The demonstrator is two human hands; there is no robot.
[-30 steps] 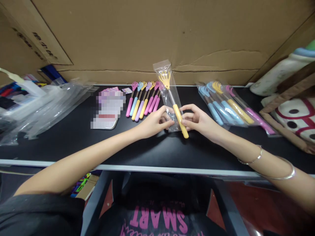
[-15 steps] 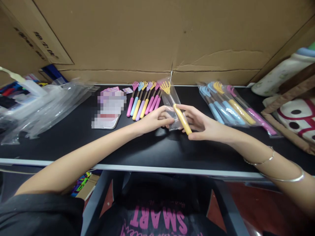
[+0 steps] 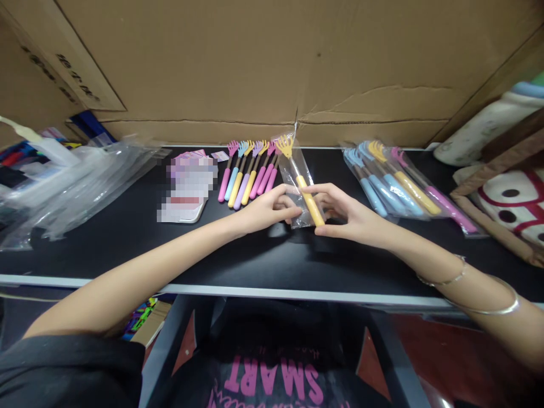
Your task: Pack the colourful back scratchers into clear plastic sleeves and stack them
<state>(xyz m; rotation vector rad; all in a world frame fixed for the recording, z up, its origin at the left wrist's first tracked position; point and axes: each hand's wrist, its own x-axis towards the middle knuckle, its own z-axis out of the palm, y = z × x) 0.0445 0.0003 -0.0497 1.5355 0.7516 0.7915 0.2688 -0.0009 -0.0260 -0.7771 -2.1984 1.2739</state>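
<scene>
A yellow back scratcher point(image 3: 310, 205) with a claw-shaped head lies in a clear plastic bag point(image 3: 304, 164) above the middle of the desk. My left hand point(image 3: 278, 205) is closed on the bag's left edge, thumb and fingers pinching the film. On the other side, my right hand point(image 3: 340, 211) grips the yellow handle, with the thumb at its lower end and the fingers along its right. Just left of the bag lies a row of unbagged back scratchers point(image 3: 247, 178) in pink, blue, yellow and purple.
Several bagged back scratchers point(image 3: 395, 181) lie on the right. A pile of clear bags point(image 3: 97, 181) covers the left of the black desk point(image 3: 255, 260). A partly blurred phone point(image 3: 193, 211) lies between. A white bottle point(image 3: 480, 127) and a bag point(image 3: 510, 198) stand far right, a cardboard wall point(image 3: 255, 62) behind.
My right hand and the handle's lower end have swung slightly left, so the yellow back scratcher stands a little steeper. My left hand has barely moved.
</scene>
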